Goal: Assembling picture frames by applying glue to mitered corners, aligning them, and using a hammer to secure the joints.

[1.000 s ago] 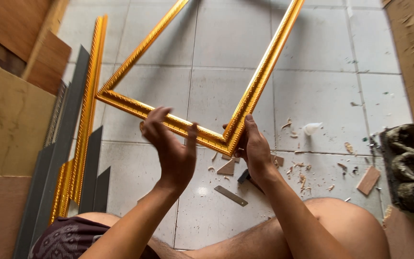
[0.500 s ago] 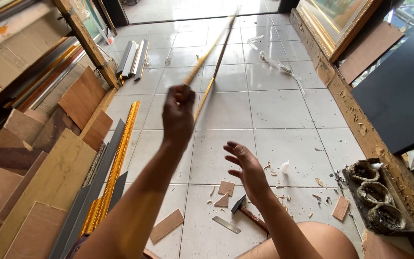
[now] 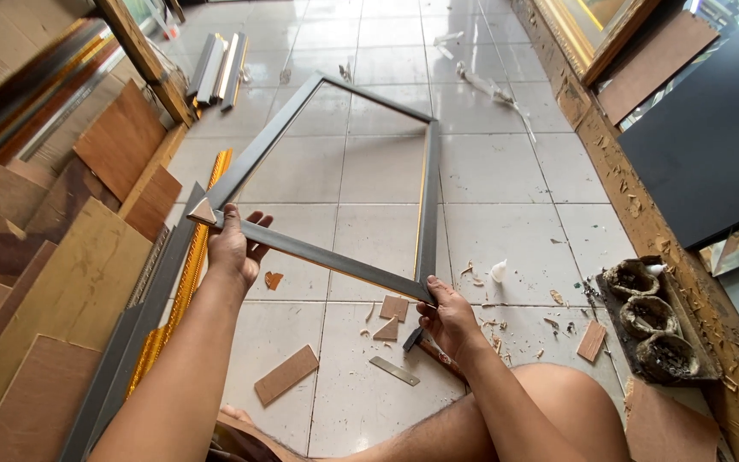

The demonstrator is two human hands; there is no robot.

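A rectangular picture frame (image 3: pixel 428 201) hangs flat above the tiled floor, its grey back side up and a thin gold edge showing along the right rail. My left hand (image 3: pixel 234 250) grips its near left corner, where a small triangular brace sits. My right hand (image 3: pixel 446 315) holds the near right corner. The frame's far end points away from me.
Gold moulding strips (image 3: pixel 183 295) and wood boards (image 3: pixel 53 299) lean at the left. Offcuts (image 3: pixel 286 375), a metal strip (image 3: pixel 393 370) and wood chips litter the tiles. A tray of round cups (image 3: pixel 650 321) sits at the right by a gilt framed picture (image 3: pixel 588 34).
The frame was gold face up, then raised on edge in my left hand alone. Now it lies back side up with both hands on its near corners.
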